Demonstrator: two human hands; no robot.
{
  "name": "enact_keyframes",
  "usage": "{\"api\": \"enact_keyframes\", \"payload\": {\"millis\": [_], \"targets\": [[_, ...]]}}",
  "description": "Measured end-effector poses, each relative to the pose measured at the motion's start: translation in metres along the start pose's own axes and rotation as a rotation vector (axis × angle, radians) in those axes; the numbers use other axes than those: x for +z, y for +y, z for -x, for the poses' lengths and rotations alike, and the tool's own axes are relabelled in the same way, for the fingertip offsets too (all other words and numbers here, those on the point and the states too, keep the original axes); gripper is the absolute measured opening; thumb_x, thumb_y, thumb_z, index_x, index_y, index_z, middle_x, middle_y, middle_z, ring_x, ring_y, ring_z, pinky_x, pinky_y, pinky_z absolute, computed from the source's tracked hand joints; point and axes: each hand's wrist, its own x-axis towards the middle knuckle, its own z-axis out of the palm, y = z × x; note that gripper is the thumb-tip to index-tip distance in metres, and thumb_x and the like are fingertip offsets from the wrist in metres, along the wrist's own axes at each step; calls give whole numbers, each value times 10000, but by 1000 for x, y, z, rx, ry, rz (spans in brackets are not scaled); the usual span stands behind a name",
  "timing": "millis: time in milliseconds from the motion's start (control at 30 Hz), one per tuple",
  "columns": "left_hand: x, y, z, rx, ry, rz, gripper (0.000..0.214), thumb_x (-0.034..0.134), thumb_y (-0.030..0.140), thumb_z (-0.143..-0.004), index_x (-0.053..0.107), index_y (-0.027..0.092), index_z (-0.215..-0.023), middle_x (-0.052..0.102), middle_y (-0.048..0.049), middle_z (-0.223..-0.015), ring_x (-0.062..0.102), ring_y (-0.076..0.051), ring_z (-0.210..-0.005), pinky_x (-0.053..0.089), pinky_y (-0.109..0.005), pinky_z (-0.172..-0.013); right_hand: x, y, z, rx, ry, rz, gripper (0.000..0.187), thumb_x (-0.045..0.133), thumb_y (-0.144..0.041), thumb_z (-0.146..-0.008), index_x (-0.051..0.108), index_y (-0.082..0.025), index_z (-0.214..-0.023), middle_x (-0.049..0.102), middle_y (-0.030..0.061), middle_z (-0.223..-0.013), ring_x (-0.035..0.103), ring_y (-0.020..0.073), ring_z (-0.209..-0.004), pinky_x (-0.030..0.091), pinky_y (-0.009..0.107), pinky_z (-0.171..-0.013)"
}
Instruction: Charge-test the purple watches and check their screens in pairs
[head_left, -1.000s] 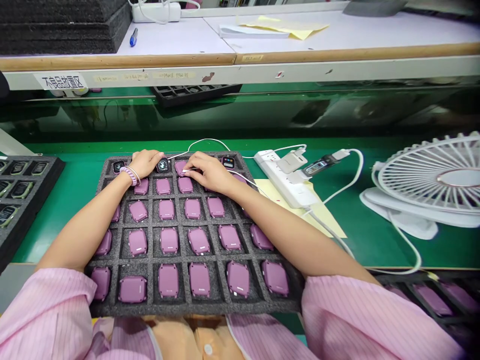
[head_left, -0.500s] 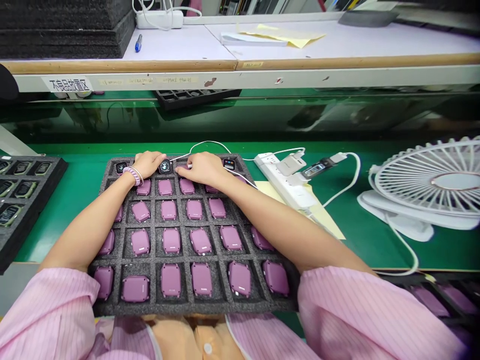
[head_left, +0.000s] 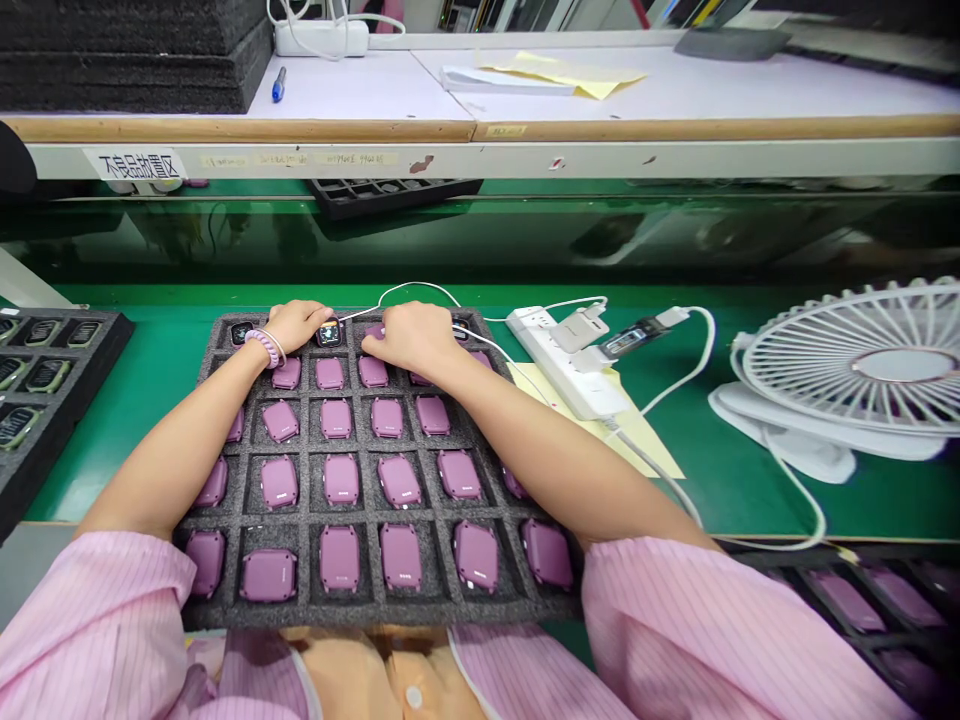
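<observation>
A dark foam tray [head_left: 306, 500] holds rows of purple watch bodies [head_left: 341, 480], most lying back side up in its compartments. My left hand [head_left: 295, 325] rests at the far edge, fingers stretched out to a smartwatch [head_left: 329, 332] whose screen is lit. A white cable runs off behind that watch. Over the compartment to its right, my right hand [head_left: 415, 335] has its fingers curled round the end of a white charging cable [head_left: 487, 342]. A purple watch lies partly hidden beneath those fingers. Dark-screened watches sit in the far corners of the tray.
A white power strip [head_left: 559, 360] with chargers lies on yellow paper right of the tray. Farther right stands a white fan [head_left: 862, 370]. Another foam tray of watches [head_left: 60, 380] is at left. A shelf [head_left: 420, 130] crosses the back above the green bench.
My right hand has shifted slightly right and turned over more, covering the white cable end that showed between its fingers. The lit watch screen shows a different picture. My left hand stays nearly still.
</observation>
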Motion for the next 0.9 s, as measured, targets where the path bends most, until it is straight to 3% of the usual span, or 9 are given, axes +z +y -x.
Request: {"api": "enact_keyframes", "payload": {"millis": [100,167,267,333,433,533,600,733,900], "targets": [[0,1,-4,-8,51,68,344,560,398,-951,796,171,-1054,811,-78,-1071,727,-249,-1030,536,-325,-930,1,1,0,-15,-29,32,387,620,-411,-1034,806,-82,-1115,744,208,-1090,714,375,-1062,552,358,-842],[-11,2,-3,-27,149,101,309,605,325,-903,793,135,-1056,808,-101,-1062,729,-240,-985,549,-317,-906,4,2,0,-23,-21,40,396,616,-421,-1041,801,-82,-1128,739,208,-1105,711,376,-1068,557,364,-843],[-46,0,14,10,408,198,274,652,276,-847,789,122,-1028,804,-92,-1020,722,-225,-950,555,-330,-928,8,1,2,-28,14,28,393,609,-425,-1046,792,-92,-1144,735,196,-1109,709,377,-1061,560,369,-828],[-73,-6,38,54,514,248,278,677,307,-834,784,129,-1019,798,-72,-976,718,-218,-933,557,-338,-932,9,0,5,-39,25,23,400,593,-426,-1057,789,-90,-1151,729,196,-1117,709,374,-1054,559,368,-821],[-94,-19,88,29,368,158,272,724,398,-797,781,155,-905,783,-59,-906,714,-231,-920,547,-361,-954,7,-1,8,-58,0,18,409,580,-419,-1079,790,-77,-1158,711,211,-1160,709,374,-1052,556,365,-827],[-85,-36,130,-9,125,33,269,701,431,-780,772,177,-830,776,-74,-905,708,-258,-920,544,-384,-923,7,7,5,-91,-7,-18,420,635,-448,-1079,788,-66,-1166,708,225,-1177,701,381,-1077,556,366,-848],[-72,-44,146,-26,57,-49,280,663,435,-820,778,184,-866,780,-87,-942,705,-272,-949,539,-399,-920,8,17,1,-155,3,-91,359,679,-403,-1067,784,-78,-1180,727,200,-1159,698,364,-1094,548,357,-882],[-61,-42,150,-2,3,-328,266,633,362,-912,785,179,-1030,782,-114,-1086,687,-305,-1059,512,-443,-989,13,30,-5,-272,1,-249,161,700,-179,-1019,804,-133,-1133,760,108,-1126,702,303,-1105,513,313,-933],[-73,-10,139,36,-166,-778,337,667,297,-961,727,174,-1269,741,-136,-1285,623,-372,-1247,472,-503,-1048,16,21,-4,-224,20,-259,124,757,-175,-1004,808,-107,-1094,761,130,-1123,707,320,-1110,509,307,-907]]}}
